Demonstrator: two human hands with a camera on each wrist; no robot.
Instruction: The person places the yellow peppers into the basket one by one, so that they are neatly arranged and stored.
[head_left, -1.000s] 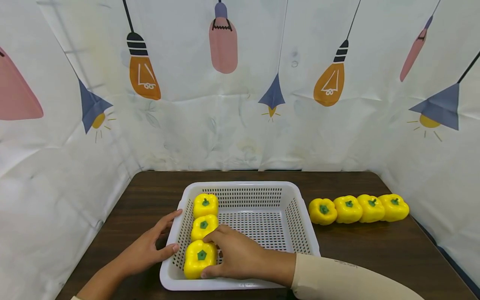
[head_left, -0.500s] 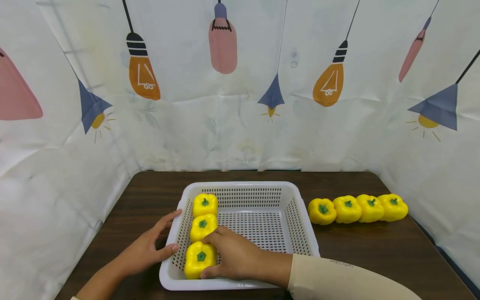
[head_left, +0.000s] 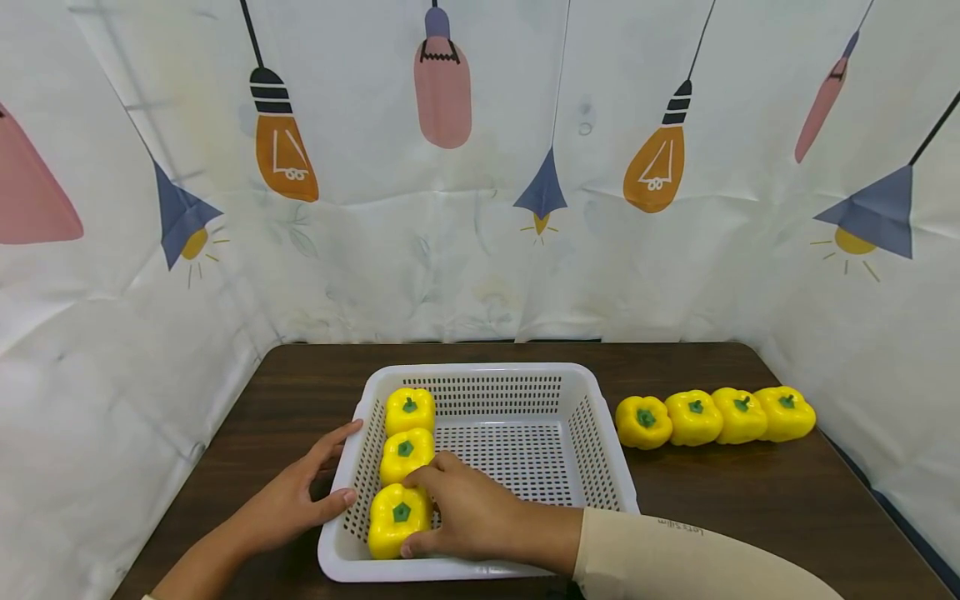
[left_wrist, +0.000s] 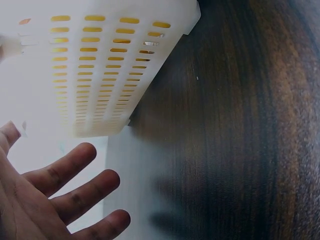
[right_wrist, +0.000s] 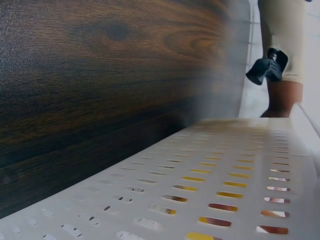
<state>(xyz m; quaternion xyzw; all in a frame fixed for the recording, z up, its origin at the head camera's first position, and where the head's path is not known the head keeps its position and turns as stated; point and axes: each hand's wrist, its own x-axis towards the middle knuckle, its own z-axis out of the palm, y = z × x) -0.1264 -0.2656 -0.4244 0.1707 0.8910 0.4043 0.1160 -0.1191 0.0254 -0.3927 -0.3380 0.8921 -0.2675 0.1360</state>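
A white perforated plastic basket (head_left: 420, 572) sits on the dark wooden table, with three yellow toy-like bell peppers in a column along its left side. My right hand (head_left: 476, 510) holds the nearest bell pepper (head_left: 393, 535), thumb at its lower right and fingers at its upper right. Directly behind it are the middle bell pepper (head_left: 401, 458) and the far bell pepper (head_left: 410, 410). At the basket's left rim rests my left hand (head_left: 296, 490), fingers spread; the left wrist view shows these fingers (left_wrist: 85, 197) extended beside the slotted wall (left_wrist: 100, 65). The right wrist view has the basket's outer wall (right_wrist: 200, 200), hiding the right hand's grip.
Several more yellow bell peppers (head_left: 693, 418) form a row on the table (head_left: 720, 500) to the right of the basket. Behind the table hangs a white cloth (head_left: 450, 267) printed with lamps and bulbs. A sleeve (right_wrist: 282, 30) with a black wrist device (right_wrist: 267, 70) appears in the right wrist view.
The nearest bell pepper has shifted very slightly toward the front of the basket under my right hand. My left hand stays at the rim; the head view drifts slightly.
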